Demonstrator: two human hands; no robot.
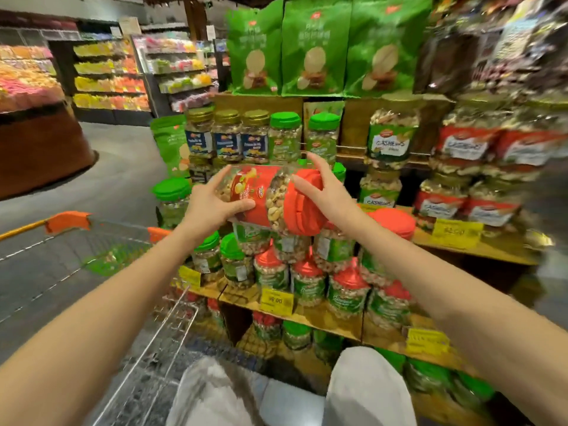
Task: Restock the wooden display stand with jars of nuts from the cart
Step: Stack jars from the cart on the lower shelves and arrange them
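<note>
Through the head camera, the jar (270, 195) hangs in mid-air at the centre of the view, lying on its side, lid toward 3 o'clock. Behind it the wooden stand (322, 321) fills everything from 12 round to 5 o'clock, and the cart (172, 318) sits at 8 o'clock. The left hand (212, 201) grips the base end with the thumb underneath, while the right hand (319, 192) is wrapped over the lid end. I'd call this the carrying step: out of the cart, not yet shelved. Next the jar needs tipping upright and setting into a free spot, perhaps the dark gap just behind it, though the blur there leaves me unsure. The jar is clear plastic packed with pale nuts, with a red label and a ribbed red lid.
</note>
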